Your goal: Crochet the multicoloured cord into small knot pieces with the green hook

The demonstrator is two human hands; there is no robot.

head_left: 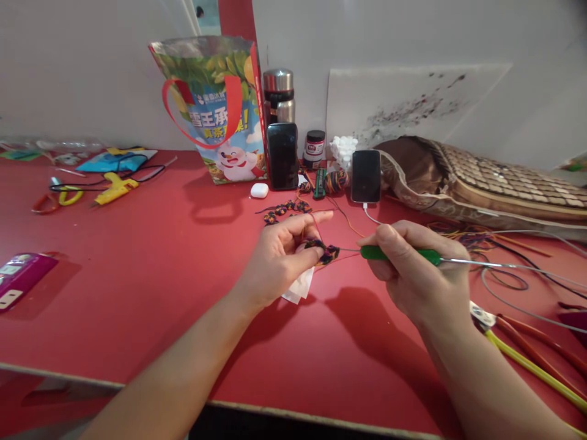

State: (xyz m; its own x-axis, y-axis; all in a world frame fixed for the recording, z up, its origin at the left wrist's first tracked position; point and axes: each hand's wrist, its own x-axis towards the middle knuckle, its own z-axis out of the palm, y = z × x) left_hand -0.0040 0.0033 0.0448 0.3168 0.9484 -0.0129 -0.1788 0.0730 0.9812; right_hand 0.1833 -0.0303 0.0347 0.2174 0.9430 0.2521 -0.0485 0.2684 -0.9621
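Between the thumb and fingers of my left hand (284, 256) is a small dark multicoloured crochet piece (328, 252), and a strand of yarn runs up over the raised index finger. My right hand (415, 269) grips the green handle of a crochet hook (398, 253); its thin metal shaft reaches left to the crochet piece. Whether the tip sits inside a stitch I cannot tell. Behind my left hand lies a chain of crocheted flowers (287, 211). A ball of multicoloured yarn (337, 181) rests farther back. White paper (300, 286) shows under my left hand.
On the red table (183, 330), pliers (483, 318) and cable loops lie right. Two phones (282, 156), a thermos (279, 91), a jar (314, 148) and a paper bag (215, 110) stand behind. A yellow glue gun (114, 188) lies left; a beaded cushion (499, 177) sits back right.
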